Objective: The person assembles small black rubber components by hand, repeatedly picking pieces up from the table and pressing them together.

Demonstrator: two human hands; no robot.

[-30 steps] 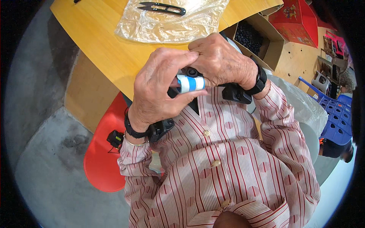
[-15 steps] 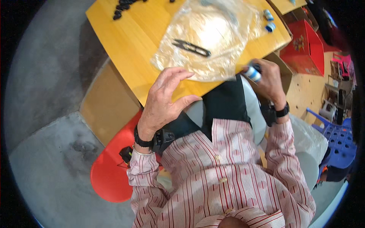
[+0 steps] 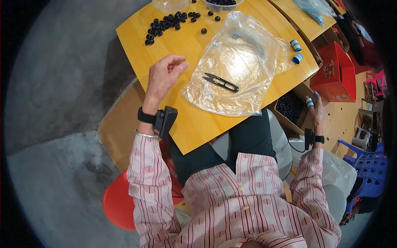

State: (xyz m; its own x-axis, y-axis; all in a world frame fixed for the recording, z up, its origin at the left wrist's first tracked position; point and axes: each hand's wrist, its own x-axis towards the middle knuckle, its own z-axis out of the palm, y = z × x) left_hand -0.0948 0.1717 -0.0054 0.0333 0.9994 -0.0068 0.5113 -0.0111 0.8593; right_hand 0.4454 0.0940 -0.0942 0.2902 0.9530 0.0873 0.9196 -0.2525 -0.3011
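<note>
My left hand (image 3: pixel 162 78) is over the left part of the yellow table, fingers loosely curled, thumb a little apart, with nothing visible between them. Beyond it lies a spread of round black beads (image 3: pixel 167 25). My right hand (image 3: pixel 317 115) reaches past the table's right side, fingers stretched apart and holding nothing I can see. Blue-and-white bands (image 3: pixel 309 102) wrap two of its fingertips. Beside it stands an open cardboard box (image 3: pixel 304 91) holding many black beads (image 3: pixel 288 108). Black thread snips (image 3: pixel 221 82) rest on a clear plastic bag (image 3: pixel 235 62) mid-table.
Two loose blue-and-white bands (image 3: pixel 296 58) sit near the table's right edge. A clear tub (image 3: pixel 223 6) with dark beads is at the far edge. A red box (image 3: pixel 333 74) stands at the right, a blue plastic chair (image 3: pixel 368 165) beyond. A red stool (image 3: pixel 118 202) is at lower left.
My right hand moved outward to the right and opened; the dark thing it held is gone from it. My left hand moved forward and left, its fingers curling. The view shifted, showing more of the table.
</note>
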